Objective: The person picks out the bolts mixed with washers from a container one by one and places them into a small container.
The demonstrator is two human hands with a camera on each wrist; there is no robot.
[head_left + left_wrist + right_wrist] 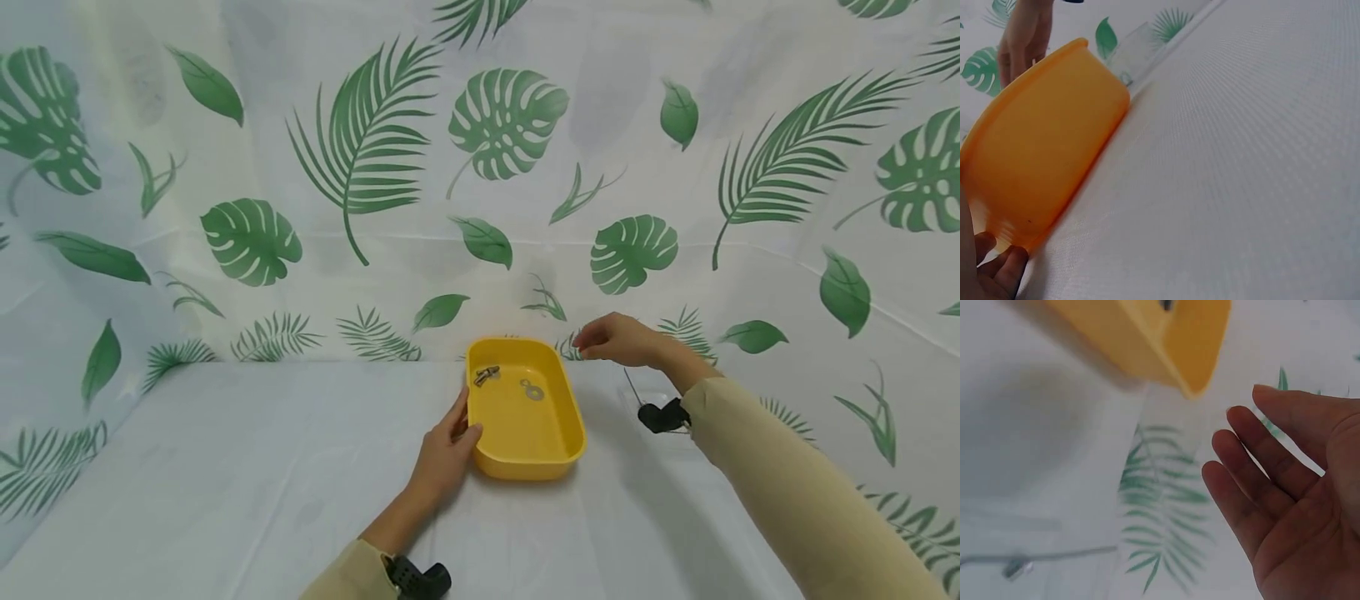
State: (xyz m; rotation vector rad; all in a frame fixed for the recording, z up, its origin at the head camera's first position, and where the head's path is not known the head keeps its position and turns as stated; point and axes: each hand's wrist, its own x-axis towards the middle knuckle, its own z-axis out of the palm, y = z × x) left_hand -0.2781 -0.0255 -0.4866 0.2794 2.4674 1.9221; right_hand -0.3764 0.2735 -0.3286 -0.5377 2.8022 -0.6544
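A yellow plastic basin (528,458) sits on the white-covered table. Small metal parts (486,375), which look like bolts, lie at its far left inside, with flat washers (532,391) further right. My left hand (442,454) grips the basin's left side, thumb at the rim; in the left wrist view its fingertips (1007,269) touch the lower outer wall. Raised beyond the basin's far right corner is my right hand (618,340). Its fingers are loosely bent in the right wrist view, the palm (1310,544) showing and nothing held.
Right of the basin, partly behind the right wrist's black camera (660,415), stands a clear, see-through container (1132,53). A leaf-print sheet (525,275) hangs at the table's far edge, close behind the basin.
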